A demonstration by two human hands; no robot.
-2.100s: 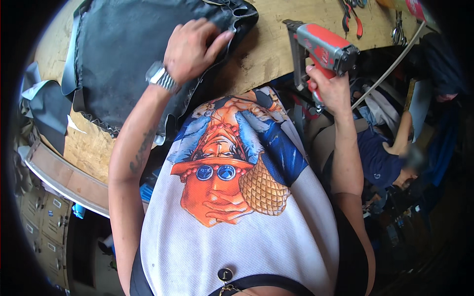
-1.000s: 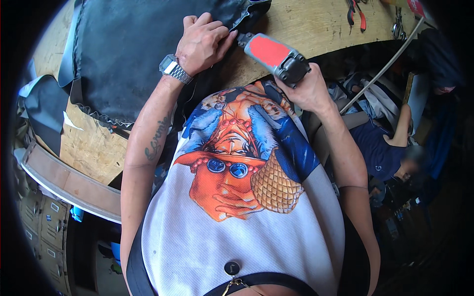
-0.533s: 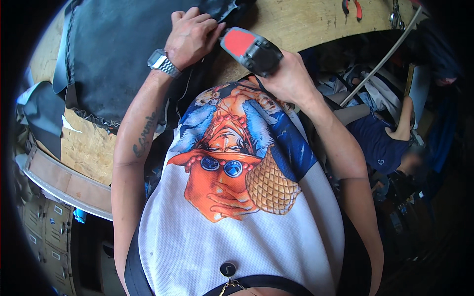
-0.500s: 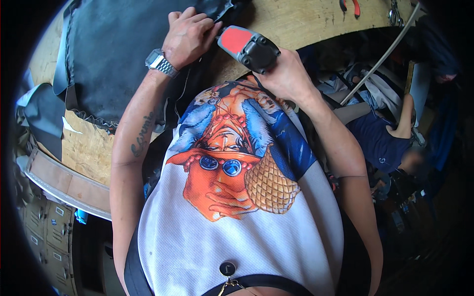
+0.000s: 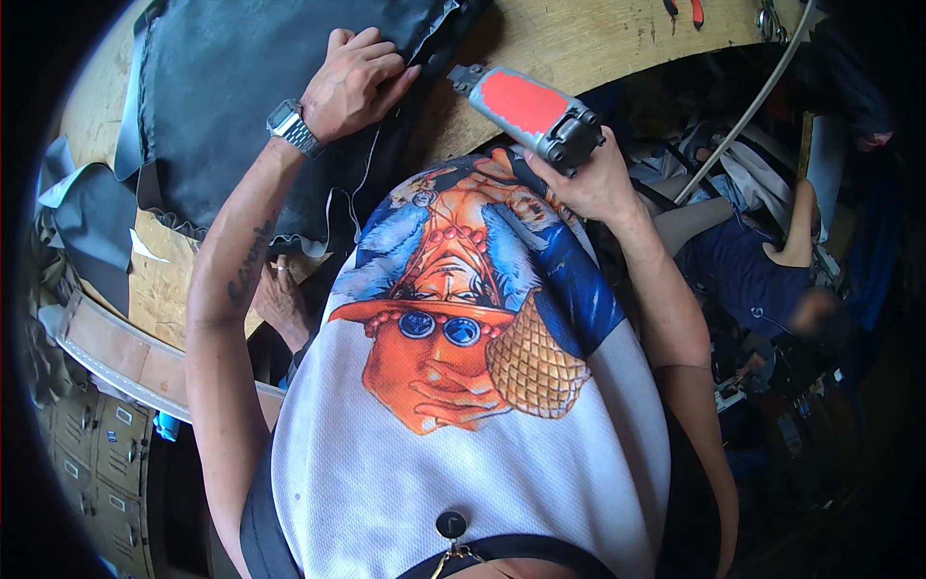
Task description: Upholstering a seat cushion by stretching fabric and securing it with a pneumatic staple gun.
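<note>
Swung down from its upright hold of two seconds ago, the red and grey staple gun [image 5: 529, 108] now lies nearly level, its nose aimed left at the folded edge of the dark upholstery cover [image 5: 241, 96] on the plywood workbench [image 5: 598, 34]. The right hand [image 5: 590, 179] wraps its fingers tight round the gun's rear grip, close against the person's chest. The left hand [image 5: 352, 82] has stayed on the cover, shifting a little toward its right edge; its fingers lie flat and close together, pressing the fold down just beside the gun's nose. That brings tool and fabric edge together, so the work looks to be at the point of fastening that edge, though whether the nose touches the fabric is hard to tell from this angle.

A metal wristwatch [image 5: 292, 125] sits on the left wrist. Loose grey fabric scraps [image 5: 82, 207] hang over the bench's left end. An air hose [image 5: 748, 106] runs up to the right of the gun, and red-handled pliers [image 5: 690, 10] lie at the far edge. Another person [image 5: 762, 270] in blue sits low to the right, clear of the bench. The left fingers lie closest to the gun's line.
</note>
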